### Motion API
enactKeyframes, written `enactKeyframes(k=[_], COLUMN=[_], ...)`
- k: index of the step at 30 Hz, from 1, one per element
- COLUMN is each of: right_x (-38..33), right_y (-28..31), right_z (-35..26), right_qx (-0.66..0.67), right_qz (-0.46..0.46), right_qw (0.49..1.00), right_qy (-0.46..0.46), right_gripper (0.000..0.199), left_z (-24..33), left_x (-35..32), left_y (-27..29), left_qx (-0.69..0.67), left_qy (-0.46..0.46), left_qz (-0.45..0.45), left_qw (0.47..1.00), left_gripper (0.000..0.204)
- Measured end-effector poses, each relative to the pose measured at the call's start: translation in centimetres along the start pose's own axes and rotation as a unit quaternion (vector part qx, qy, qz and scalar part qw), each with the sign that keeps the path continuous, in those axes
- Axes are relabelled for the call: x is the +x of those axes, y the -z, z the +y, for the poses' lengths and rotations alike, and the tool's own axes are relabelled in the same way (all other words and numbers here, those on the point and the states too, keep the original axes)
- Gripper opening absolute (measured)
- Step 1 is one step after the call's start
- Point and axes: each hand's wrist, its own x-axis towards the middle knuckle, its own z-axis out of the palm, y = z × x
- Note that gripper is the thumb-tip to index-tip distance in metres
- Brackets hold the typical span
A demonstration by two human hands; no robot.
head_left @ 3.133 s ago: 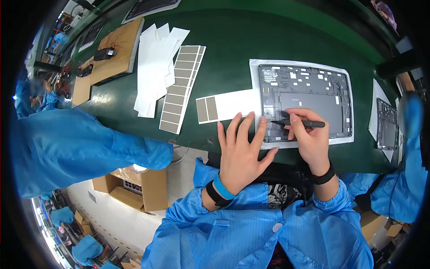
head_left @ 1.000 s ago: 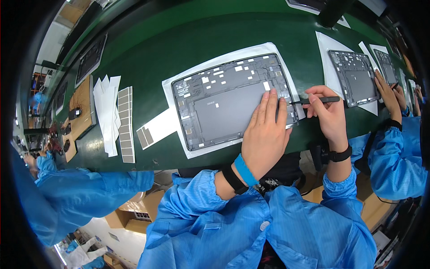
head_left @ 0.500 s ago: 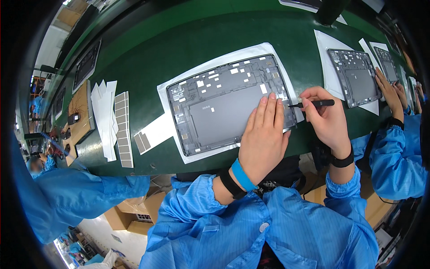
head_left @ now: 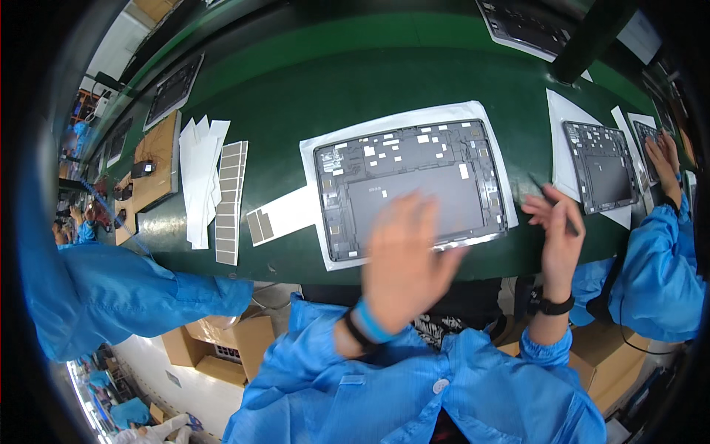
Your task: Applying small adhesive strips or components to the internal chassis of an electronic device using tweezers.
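A dark grey tablet back housing (head_left: 421,196) lies on a white sheet (head_left: 399,117) in front of me, inner side up, with several small white pads stuck in it. My left hand (head_left: 403,263), smeared by motion, is over the housing's near edge with fingers stretched out and nothing seen in it; whether it touches cannot be told. My right hand (head_left: 556,229) is off the housing's right side, holding black tweezers (head_left: 571,222) loosely between curled fingers. By the housing's left side lies a white strip (head_left: 288,211) with a few grey adhesive pieces (head_left: 259,227) at its end.
To the left lie a strip of grey adhesive pieces (head_left: 230,203), a stack of white paper strips (head_left: 200,177) and a brown board (head_left: 157,177). Another tablet housing (head_left: 603,170) rests at right, beside a co-worker's hand (head_left: 663,164). A dark post (head_left: 592,48) rises from the green table (head_left: 355,74).
My left hand has moved left and toward me, off the housing's right part. My right hand has drawn away from the housing's edge, and the tweezers have turned. The view has shifted.
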Motion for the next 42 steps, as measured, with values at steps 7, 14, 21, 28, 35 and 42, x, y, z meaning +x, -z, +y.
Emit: enactKeyframes(k=[7,14,21,28,35,42], right_x=[-2.1,-2.7,-3.0,-2.9,-2.1,-2.0], right_y=[-2.9,-2.8,-2.7,-2.0,-1.7,-1.5], right_z=[-0.7,-0.3,0.3,0.4,-0.1,-0.6], right_qx=[-0.393,-0.381,-0.293,-0.249,-0.244,-0.257], right_qz=[-0.110,-0.085,-0.012,0.039,0.032,0.021], right_qw=[0.886,0.888,0.940,0.952,0.949,0.945], right_qy=[0.221,0.241,0.175,0.172,0.199,0.200], right_gripper=[0.035,0.031,0.026,0.024,0.022,0.026], left_z=[-7.7,-6.7,-9.3,-22.0,-39.3,-31.0], left_x=[-3.8,-2.3,8.9,23.8,31.0,38.9], left_y=[4.4,4.9,7.7,9.2,11.4,7.1], left_qx=[0.247,0.132,-0.367,-0.327,-0.139,0.260], left_qy=[0.240,0.205,0.224,0.176,0.221,0.074], left_qz=[0.061,0.095,0.011,0.073,0.142,0.077], left_qw=[0.937,0.965,0.903,0.926,0.955,0.960], left_gripper=[0.024,0.013,0.030,0.031,0.031,0.038])
